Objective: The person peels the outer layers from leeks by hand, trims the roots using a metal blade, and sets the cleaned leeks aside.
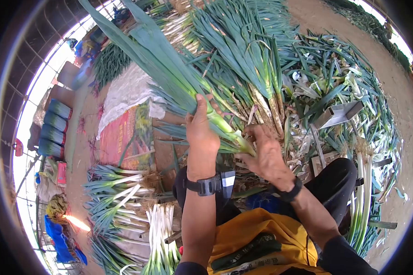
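My left hand (202,126) is closed round a thick leek (163,68), whose broad green leaves fan out toward the upper left. At the leek's pale lower end is my right hand (266,151), its thumb and fingers bent around the stalk where a layer seems to part. The tip of the stalk is partly hidden by those fingers. Behind both hands lies a big pile of untrimmed leeks (248,59) with brown, soiled lower stalks. A black strap (202,186) circles my left wrist, and another dark band sits on the right.
Stripped leaves (335,78) heap up at the right around a metal bracket (338,114). Cleaned leeks (160,233) lie in bunches at lower left, beside a printed sack (128,137). Bundled leeks (55,128) stand farther left. Several long white stalks (363,197) rest by my right knee.
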Demonstrator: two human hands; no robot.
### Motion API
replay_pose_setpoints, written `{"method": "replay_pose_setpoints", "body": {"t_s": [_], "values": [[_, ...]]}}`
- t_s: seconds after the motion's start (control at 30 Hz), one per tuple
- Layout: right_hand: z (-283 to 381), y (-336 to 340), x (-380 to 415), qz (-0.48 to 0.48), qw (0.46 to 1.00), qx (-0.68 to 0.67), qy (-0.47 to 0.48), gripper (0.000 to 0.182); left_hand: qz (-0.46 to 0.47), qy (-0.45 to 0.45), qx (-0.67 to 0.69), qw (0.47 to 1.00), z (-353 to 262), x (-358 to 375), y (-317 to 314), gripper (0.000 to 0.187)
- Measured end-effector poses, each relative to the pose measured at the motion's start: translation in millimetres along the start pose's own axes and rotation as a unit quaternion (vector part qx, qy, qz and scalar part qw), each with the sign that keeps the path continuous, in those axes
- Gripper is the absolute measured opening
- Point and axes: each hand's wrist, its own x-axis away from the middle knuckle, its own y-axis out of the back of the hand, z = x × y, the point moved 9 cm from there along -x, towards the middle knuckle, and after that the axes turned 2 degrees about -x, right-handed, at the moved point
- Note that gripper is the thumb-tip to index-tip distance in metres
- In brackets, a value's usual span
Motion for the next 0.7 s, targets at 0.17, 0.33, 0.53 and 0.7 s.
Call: {"method": "replay_pose_setpoints", "body": {"t_s": [0.17, 0.33, 0.53, 0.7], "values": [[6.2, -14.2, -9.3, -0.05, 0.998, 0.009, 0.022, 0.046, -0.005, 0.039, 0.028, 0.999, 9.0, -3.6, 3.6, 0.032], [3.3, -14.1, -5.2, -0.091, 0.994, 0.044, 0.031, 0.039, -0.014, 0.079, 0.044, 0.996, 18.1, -5.3, 6.9, 0.037], [2.8, -14.1, -1.3, -0.081, 0.994, 0.064, 0.031, 0.031, -0.034, 0.07, 0.048, 0.996, 23.7, -5.2, 9.0, 0.037], [5.2, -11.7, 1.6, -0.118, 0.989, 0.052, 0.074, 0.029, -0.057, 0.088, 0.038, 0.994, 30.1, -4.7, 14.0, 0.04]]}}
